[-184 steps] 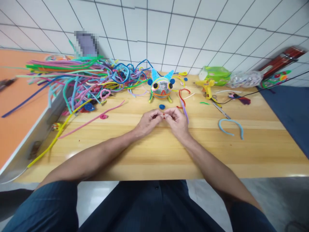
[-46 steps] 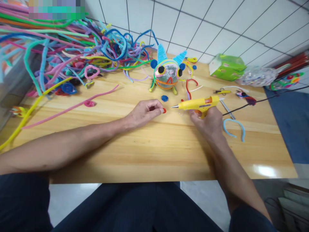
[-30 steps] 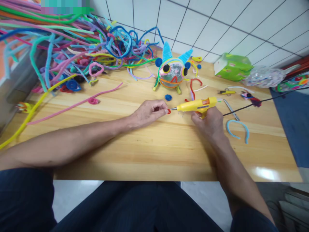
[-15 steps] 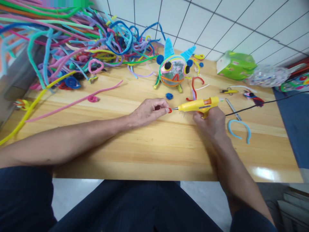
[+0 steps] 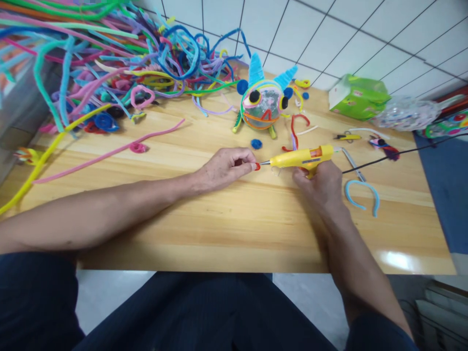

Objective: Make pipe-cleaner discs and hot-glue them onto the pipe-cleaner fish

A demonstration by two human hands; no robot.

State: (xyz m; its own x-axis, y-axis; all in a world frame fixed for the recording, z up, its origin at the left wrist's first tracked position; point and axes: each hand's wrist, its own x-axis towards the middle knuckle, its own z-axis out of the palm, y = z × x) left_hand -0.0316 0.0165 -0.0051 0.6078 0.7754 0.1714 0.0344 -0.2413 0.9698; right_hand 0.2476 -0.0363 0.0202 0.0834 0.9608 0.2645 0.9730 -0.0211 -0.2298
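Note:
My left hand [image 5: 228, 168] pinches a small red pipe-cleaner coil [image 5: 257, 166] between thumb and fingertips. Wrapped around the grip of a yellow glue gun [image 5: 302, 157] is my right hand [image 5: 321, 183]. The gun's metal nozzle points left and meets the red coil, or very nearly so. Behind the hands stands a round clear figure [image 5: 261, 109] with light-blue horns, yellow-and-black eyes and a red mouth piece. A blue pipe-cleaner coil [image 5: 256, 144] lies in front of it. Bent red pipe cleaners [image 5: 295, 131] lie just beyond the gun.
A heap of coloured pipe cleaners [image 5: 146, 68] fills the back left. A pink pipe cleaner [image 5: 109, 155] lies left of my hand. To the right are a light-blue bent piece [image 5: 361, 187], a silver pen-like tool [image 5: 353, 165], yellow-handled snips [image 5: 349, 137] and a green packet [image 5: 360, 96].
Earlier both hands held the small red piece and the glue gun stood on the table. My right hand has since picked up the gun and brought its nozzle to the coil.

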